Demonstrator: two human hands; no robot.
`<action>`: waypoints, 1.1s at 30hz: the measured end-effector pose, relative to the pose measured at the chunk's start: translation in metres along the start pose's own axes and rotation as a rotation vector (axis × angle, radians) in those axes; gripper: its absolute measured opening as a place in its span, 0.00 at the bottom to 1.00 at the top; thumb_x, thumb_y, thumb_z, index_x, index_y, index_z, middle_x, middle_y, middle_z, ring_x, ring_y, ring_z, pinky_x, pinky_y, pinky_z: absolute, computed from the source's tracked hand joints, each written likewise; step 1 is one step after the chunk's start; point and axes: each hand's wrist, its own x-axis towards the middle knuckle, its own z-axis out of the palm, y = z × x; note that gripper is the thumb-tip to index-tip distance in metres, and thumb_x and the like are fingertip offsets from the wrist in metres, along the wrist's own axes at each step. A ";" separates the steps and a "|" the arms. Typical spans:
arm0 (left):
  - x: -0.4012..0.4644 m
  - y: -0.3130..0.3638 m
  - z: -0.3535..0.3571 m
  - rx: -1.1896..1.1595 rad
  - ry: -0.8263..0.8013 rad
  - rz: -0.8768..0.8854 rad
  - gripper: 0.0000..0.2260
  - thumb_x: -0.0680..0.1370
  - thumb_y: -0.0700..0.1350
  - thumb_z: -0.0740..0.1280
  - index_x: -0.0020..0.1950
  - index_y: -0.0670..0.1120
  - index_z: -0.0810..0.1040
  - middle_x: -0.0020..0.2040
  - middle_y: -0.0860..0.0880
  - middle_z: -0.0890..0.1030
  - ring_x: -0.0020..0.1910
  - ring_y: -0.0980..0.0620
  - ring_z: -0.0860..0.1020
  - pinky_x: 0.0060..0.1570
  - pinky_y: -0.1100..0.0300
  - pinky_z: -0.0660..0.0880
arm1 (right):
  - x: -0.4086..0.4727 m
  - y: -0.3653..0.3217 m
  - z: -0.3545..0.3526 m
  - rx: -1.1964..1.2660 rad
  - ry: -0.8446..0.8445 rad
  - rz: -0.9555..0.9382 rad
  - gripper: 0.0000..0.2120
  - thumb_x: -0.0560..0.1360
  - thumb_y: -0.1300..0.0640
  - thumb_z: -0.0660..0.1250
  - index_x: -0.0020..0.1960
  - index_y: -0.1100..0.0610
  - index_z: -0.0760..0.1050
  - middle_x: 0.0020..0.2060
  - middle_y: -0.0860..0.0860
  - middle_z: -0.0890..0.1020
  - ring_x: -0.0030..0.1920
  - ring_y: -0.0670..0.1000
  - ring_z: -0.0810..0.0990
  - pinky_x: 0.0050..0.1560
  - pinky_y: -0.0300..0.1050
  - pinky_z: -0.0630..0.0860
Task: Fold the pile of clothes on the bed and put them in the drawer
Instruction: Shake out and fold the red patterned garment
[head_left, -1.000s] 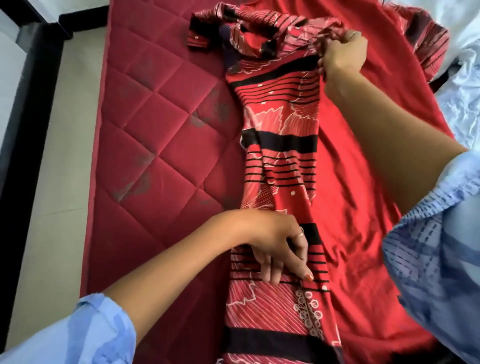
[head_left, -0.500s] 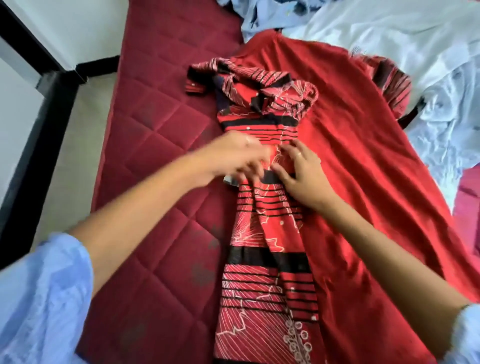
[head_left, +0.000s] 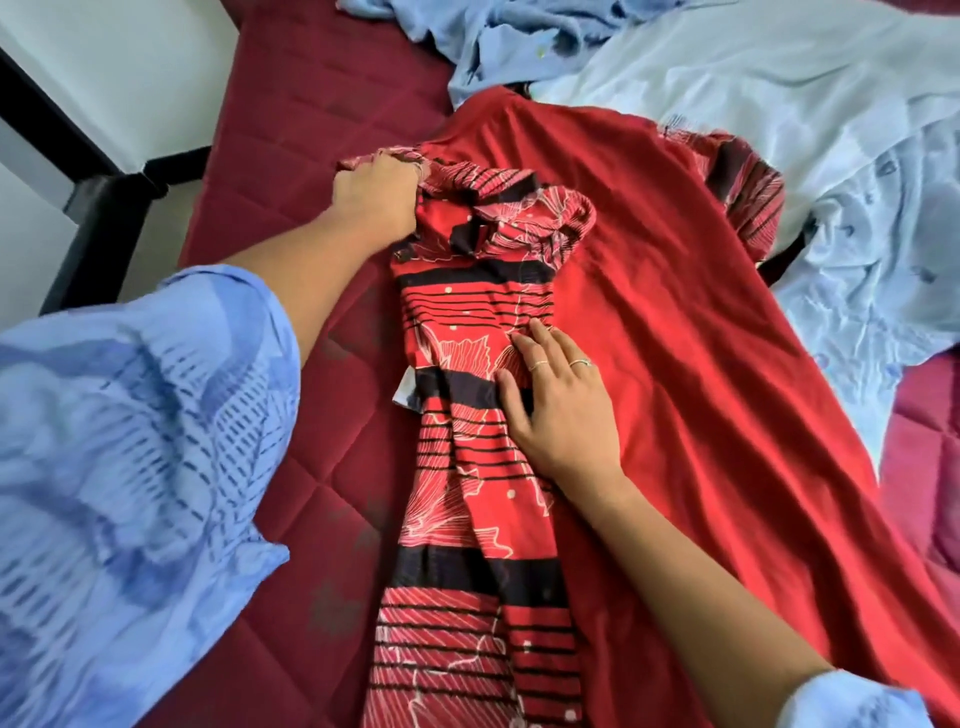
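Observation:
A red dress (head_left: 675, 338) lies spread on the maroon quilted bed (head_left: 311, 457), its left side folded over so a long strip printed with black stripes and white outlines (head_left: 483, 519) runs down the middle. My left hand (head_left: 376, 195) grips the bunched printed sleeve at the strip's top left corner. My right hand (head_left: 556, 400) lies flat with straight fingers on the strip's middle, pressing it down. The dress's other printed sleeve (head_left: 748, 197) sticks out at the far right.
Light blue clothes (head_left: 805, 104) lie crumpled across the top and right of the bed, touching the red dress. A black bed frame (head_left: 104, 208) and pale floor run along the left side. The drawer is not in view.
My left hand has left the strip's middle and reached up left to grip the bunched sleeve. My right hand stays pressed flat on the middle of the strip.

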 end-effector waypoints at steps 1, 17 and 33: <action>0.005 0.003 0.004 0.017 -0.003 -0.018 0.23 0.77 0.41 0.62 0.71 0.54 0.69 0.66 0.40 0.73 0.64 0.37 0.73 0.60 0.45 0.71 | 0.000 0.001 0.000 -0.001 -0.008 0.004 0.24 0.78 0.45 0.56 0.67 0.57 0.73 0.68 0.55 0.74 0.69 0.55 0.69 0.68 0.49 0.66; 0.043 0.019 0.015 -0.141 0.024 -0.136 0.16 0.78 0.46 0.63 0.65 0.48 0.77 0.63 0.39 0.76 0.62 0.36 0.74 0.59 0.47 0.71 | -0.001 0.000 0.002 -0.004 0.012 0.026 0.23 0.78 0.46 0.55 0.66 0.56 0.74 0.68 0.53 0.74 0.70 0.54 0.69 0.68 0.49 0.67; 0.088 0.041 -0.089 -1.131 0.361 -0.091 0.15 0.71 0.39 0.58 0.48 0.47 0.83 0.53 0.51 0.84 0.55 0.50 0.79 0.62 0.57 0.72 | -0.002 0.002 0.004 -0.009 0.044 0.014 0.22 0.78 0.46 0.55 0.66 0.56 0.74 0.68 0.52 0.74 0.70 0.53 0.69 0.68 0.49 0.67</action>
